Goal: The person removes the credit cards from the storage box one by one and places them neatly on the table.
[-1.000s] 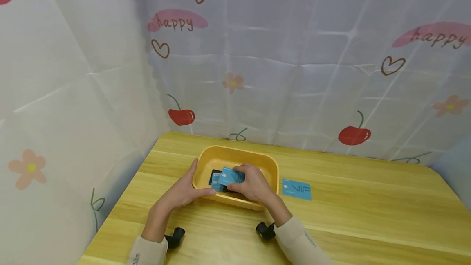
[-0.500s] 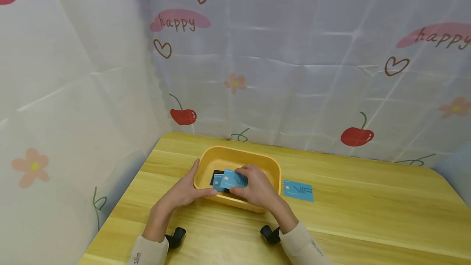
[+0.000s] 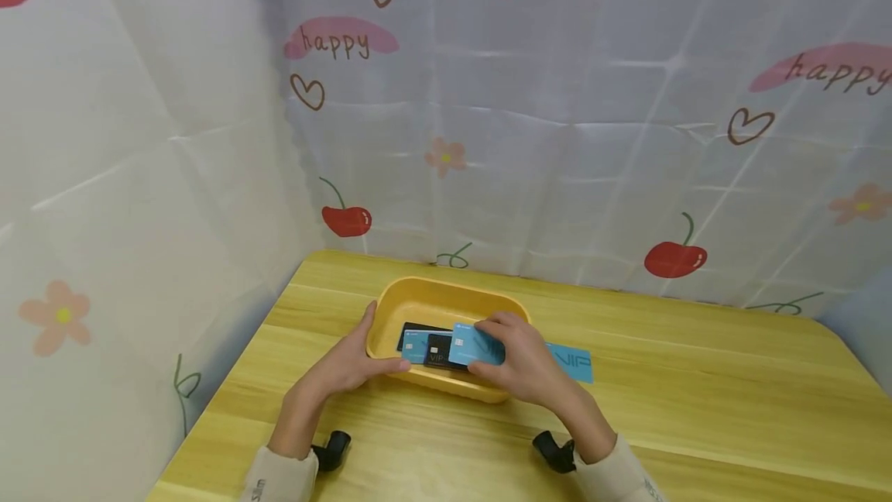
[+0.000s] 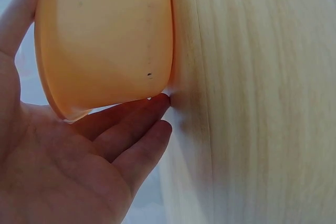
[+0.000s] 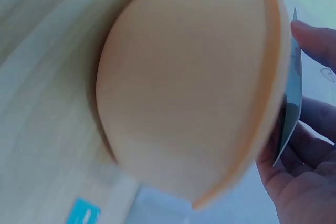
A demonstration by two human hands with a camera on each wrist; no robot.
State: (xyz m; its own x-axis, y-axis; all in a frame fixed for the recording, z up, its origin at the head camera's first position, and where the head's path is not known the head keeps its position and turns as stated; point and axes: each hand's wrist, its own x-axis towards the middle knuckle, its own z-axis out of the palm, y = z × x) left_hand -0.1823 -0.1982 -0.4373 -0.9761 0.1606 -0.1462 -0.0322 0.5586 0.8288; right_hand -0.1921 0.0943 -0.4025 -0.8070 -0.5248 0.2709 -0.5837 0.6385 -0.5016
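In the head view a yellow plastic bin (image 3: 446, 387) stands on the wooden table. My left hand (image 3: 351, 359) grips its left end, thumb over the near rim and fingers along the outside, as the left wrist view also shows. A blue VIP card (image 3: 474, 343) is pinched between thumb and fingers of my right hand (image 3: 526, 362), over the bin's right part. Seen edge-on, that card looks slightly bent in the right wrist view. Inside the bin lie a black VIP card (image 3: 437, 357) and another blue card (image 3: 414, 342), overlapping, with a dark edge behind them.
Just right of the bin another blue VIP card (image 3: 574, 363) lies on the table (image 3: 711, 386), partly covered by my right hand. A printed curtain (image 3: 557, 177) hangs behind the table and along its left side. Black wrist-worn devices (image 3: 334, 450) sit below both wrists.
My right hand has moved right with the blue card, uncovering the black VIP card and more of the cards in the bin. The left hand has stayed on the bin.
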